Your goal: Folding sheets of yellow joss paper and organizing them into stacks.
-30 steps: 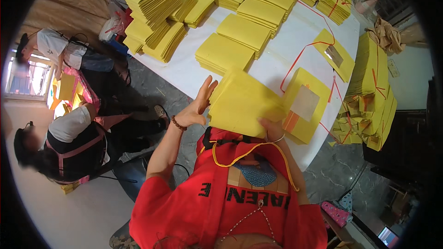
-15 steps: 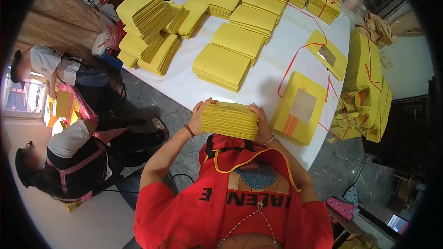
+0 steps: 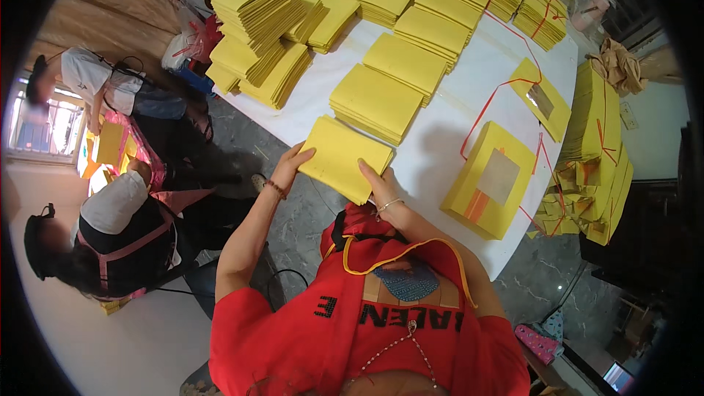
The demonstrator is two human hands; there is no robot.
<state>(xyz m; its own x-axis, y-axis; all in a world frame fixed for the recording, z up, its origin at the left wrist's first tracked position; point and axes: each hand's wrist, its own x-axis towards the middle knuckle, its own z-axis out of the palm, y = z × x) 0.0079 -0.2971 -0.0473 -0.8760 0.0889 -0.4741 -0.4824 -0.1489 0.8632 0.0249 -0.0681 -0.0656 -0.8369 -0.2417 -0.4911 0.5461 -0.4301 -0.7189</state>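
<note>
A: Where is the yellow stack [image 3: 339,155], and how is it secured?
B: At the near edge of the table [image 3: 424,191]; left hand [image 3: 288,166] and right hand [image 3: 382,187] grasp opposite sides, presumably to keep its layers aligned.

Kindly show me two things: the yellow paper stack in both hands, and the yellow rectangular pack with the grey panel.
Yellow paper stack [image 3: 340,157]: head view, middle of its upper face.
Yellow rectangular pack with the grey panel [image 3: 495,178]: head view, on the panel.
</note>
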